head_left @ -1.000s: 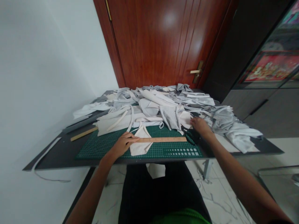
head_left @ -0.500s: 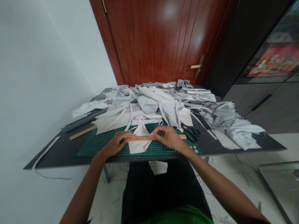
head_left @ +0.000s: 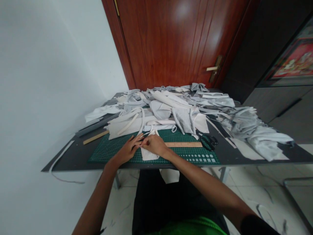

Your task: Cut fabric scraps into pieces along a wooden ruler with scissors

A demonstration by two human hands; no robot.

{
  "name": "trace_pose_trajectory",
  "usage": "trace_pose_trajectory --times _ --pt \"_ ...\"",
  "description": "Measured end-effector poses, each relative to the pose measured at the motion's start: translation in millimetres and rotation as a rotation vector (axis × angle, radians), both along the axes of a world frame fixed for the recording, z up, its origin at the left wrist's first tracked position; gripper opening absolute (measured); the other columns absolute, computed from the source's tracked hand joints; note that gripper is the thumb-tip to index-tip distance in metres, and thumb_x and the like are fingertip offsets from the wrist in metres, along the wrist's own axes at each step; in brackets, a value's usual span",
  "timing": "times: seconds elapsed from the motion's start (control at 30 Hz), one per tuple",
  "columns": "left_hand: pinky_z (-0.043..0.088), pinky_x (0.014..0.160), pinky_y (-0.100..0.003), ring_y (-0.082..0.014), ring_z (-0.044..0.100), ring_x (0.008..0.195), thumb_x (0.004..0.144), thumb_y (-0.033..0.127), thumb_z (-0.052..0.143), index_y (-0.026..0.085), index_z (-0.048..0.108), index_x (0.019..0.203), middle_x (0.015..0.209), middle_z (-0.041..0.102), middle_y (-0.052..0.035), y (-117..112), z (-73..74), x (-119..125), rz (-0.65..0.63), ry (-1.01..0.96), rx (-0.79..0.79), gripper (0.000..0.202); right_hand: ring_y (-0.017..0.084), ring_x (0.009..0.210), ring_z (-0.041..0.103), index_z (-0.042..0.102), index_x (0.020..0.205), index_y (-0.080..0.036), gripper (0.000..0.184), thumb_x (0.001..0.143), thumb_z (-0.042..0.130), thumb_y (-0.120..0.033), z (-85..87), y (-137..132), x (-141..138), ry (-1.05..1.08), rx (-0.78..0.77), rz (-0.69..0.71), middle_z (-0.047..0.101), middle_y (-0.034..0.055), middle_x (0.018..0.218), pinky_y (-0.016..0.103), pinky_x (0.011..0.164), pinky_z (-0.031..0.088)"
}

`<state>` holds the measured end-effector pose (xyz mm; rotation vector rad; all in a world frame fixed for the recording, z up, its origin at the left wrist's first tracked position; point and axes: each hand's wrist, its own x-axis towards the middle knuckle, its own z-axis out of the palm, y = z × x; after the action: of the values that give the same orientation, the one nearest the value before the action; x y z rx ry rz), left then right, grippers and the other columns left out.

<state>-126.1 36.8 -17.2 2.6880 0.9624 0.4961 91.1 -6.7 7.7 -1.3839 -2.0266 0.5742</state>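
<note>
In the head view, both hands meet over a small white fabric piece [head_left: 149, 155] lying on a green cutting mat [head_left: 114, 150] near the near edge of a dark table [head_left: 79, 160]. The left hand [head_left: 127, 150] comes in from the left with its fingers stretched out and slightly parted, its tips at the left side of the fabric. The right hand [head_left: 156, 145] lies over the middle of the fabric, thumb and fingertips drawn together beside the left fingertips; whether anything is pinched there cannot be told.

A wooden ruler [head_left: 184, 144] runs from under the right hand to the right across the mat; its left end is hidden by the hands. Right of the ruler lie scissors [head_left: 208, 142] with black handles, partly over the mat's edge. White circles and squares are printed on the mat's near right part.

On the left, a wooden strip [head_left: 96, 137] lies slanted at the mat's far left corner, and a narrow white band [head_left: 60, 156] trails over the table's near edge. White and grey cloth [head_left: 168, 101] is heaped along the far side, with another grey heap [head_left: 244, 122] on the right. A reddish-brown door [head_left: 166, 42] stands behind the table.
</note>
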Motion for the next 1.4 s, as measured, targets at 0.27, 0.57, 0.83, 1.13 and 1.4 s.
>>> trace_pose_trajectory --times 0.27,0.57,0.83,1.13,1.4 --pt "0.023 0.130 -0.053 -0.0244 0.049 0.147 0.109 0.044 0.033 0.023 0.048 0.155 0.159 0.051 -0.0073 -1.2 1.6 1.4 -0.005 -0.039 -0.034 0.052 0.016 0.076 0.071 0.082 0.091 -0.021 0.013 0.092 0.070 -0.027 3.4 -5.9 -4.8 -0.062 -0.011 -0.016 0.079 0.0035 0.085 0.024 0.065 0.042" --pt "0.021 0.127 -0.062 -0.0247 0.054 0.143 0.106 0.033 0.037 0.024 0.065 0.139 0.150 0.060 -0.0101 5.2 -5.9 -6.5 -0.060 -0.071 -0.072 0.044 0.016 0.079 0.070 0.080 0.087 -0.021 0.011 0.091 0.070 -0.023 7.0 -7.1 6.5 -0.103 0.013 0.033 0.078 0.0034 0.086 0.024 0.067 0.041" --pt "0.019 0.127 -0.062 -0.0242 0.053 0.144 0.104 0.027 0.039 0.026 0.067 0.137 0.147 0.062 -0.0085 3.3 -2.7 -5.5 -0.062 -0.062 -0.092 0.043 0.016 0.079 0.069 0.078 0.086 -0.019 0.010 0.091 0.070 -0.022 11.5 -12.0 12.6 -0.122 0.024 0.055 0.077 0.0035 0.084 0.025 0.066 0.038" --pt "0.011 0.127 -0.067 -0.0220 0.048 0.148 0.101 0.016 0.036 0.032 0.069 0.134 0.141 0.067 -0.0033 0.8 -0.7 -2.8 -0.104 -0.039 -0.107 0.050 0.015 0.076 0.067 0.076 0.086 -0.020 0.007 0.088 0.070 -0.018 8.4 -14.0 25.3 -0.124 0.042 0.070 0.076 0.0010 0.083 0.024 0.068 0.038" --pt "0.008 0.127 -0.066 -0.0209 0.046 0.149 0.102 0.015 0.033 0.036 0.065 0.139 0.146 0.063 -0.0016 -3.8 8.9 1.6 -0.107 0.003 -0.123 0.053 0.015 0.073 0.066 0.077 0.084 -0.019 0.008 0.088 0.070 -0.018 9.5 -21.1 41.7 -0.136 0.050 0.071 0.075 0.0021 0.080 0.024 0.067 0.039"
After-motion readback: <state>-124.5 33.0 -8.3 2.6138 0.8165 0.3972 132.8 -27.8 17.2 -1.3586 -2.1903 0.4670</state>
